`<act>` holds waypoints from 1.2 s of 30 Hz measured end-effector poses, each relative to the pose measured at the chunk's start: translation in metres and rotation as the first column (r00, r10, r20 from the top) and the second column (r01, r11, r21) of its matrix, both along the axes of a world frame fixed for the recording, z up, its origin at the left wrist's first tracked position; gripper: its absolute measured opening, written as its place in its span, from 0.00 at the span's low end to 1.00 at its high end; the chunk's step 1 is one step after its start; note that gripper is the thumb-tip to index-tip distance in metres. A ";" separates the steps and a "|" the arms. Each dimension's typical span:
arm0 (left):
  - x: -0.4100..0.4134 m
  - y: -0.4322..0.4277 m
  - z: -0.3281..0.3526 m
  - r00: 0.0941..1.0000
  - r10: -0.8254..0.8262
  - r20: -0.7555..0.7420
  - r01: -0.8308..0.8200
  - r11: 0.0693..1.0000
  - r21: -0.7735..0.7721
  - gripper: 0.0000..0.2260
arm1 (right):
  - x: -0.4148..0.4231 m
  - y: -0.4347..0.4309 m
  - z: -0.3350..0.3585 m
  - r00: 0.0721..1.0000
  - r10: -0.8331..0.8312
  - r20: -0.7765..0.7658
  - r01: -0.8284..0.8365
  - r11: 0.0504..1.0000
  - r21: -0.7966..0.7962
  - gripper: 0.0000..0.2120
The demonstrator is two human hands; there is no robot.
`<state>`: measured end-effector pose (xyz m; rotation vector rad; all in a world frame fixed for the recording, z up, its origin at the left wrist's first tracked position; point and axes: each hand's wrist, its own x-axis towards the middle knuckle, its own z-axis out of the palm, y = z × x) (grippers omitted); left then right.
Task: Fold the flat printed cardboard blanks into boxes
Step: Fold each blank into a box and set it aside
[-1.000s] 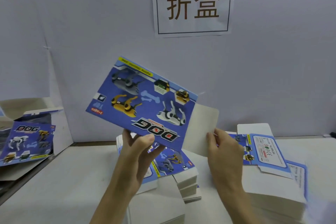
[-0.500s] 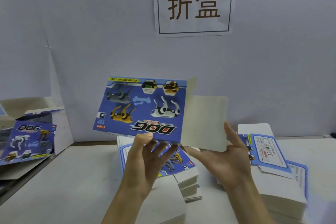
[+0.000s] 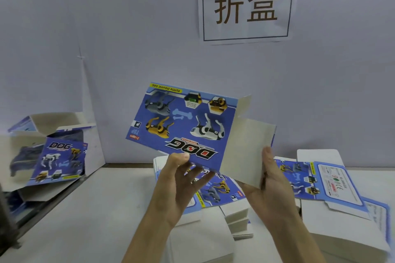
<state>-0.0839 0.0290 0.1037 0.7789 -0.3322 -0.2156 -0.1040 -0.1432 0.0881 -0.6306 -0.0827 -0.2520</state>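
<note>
"What had changed?"

"The left hand [image 3: 179,183] pinched the lower edge of the blank [image 3: 183,121], which had levelled out above the stacks [image 3: 215,192]. Its side flap [image 3: 248,149] was newly clasped by the right hand [image 3: 271,188], thumb in front. Folding, I'd judge, could begin."

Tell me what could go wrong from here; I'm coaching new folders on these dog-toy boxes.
1. The held blank is up in mid-air, its lower edge pinched by the left hand; it may slip or twist.
2. The right hand pinches the unprinted flap at one edge, so it could crease crooked.
3. A drop might scatter the stack of blanks below.
</note>
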 end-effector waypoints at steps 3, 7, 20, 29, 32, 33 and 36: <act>-0.006 -0.013 -0.002 0.999 0.015 0.049 -0.024 0.980 0.198 0.32 | 0.005 0.013 -0.004 0.984 -0.170 -0.052 0.170 0.985 0.008 0.11; -0.009 -0.019 -0.001 0.999 0.037 -0.025 -0.027 0.947 0.319 0.31 | 0.003 0.014 -0.007 0.979 -0.195 -0.054 0.191 0.979 -0.066 0.11; 0.012 0.100 0.017 0.895 0.433 -0.103 -0.250 0.680 0.690 0.34 | 0.021 0.075 -0.072 0.993 0.109 -0.046 0.025 -0.578 -0.816 0.29; 0.095 0.165 0.101 0.727 0.677 -0.113 -0.675 0.676 -0.294 0.24 | 0.029 0.065 -0.076 0.980 0.157 -0.120 -0.002 -0.601 -0.799 0.30; 0.109 0.150 0.091 0.710 0.698 0.096 -0.694 0.716 -0.070 0.20 | 0.030 0.064 -0.075 0.977 0.160 -0.138 -0.019 -0.583 -0.812 0.30; 0.111 0.136 0.075 0.738 0.643 0.205 -0.672 0.730 0.125 0.15 | 0.030 0.064 -0.075 0.975 0.162 -0.151 -0.029 -0.582 -0.813 0.31; 0.108 0.088 0.006 0.875 0.309 0.372 -0.479 0.443 0.758 0.11 | 0.029 0.065 -0.073 0.974 0.156 -0.162 -0.044 -0.577 -0.816 0.33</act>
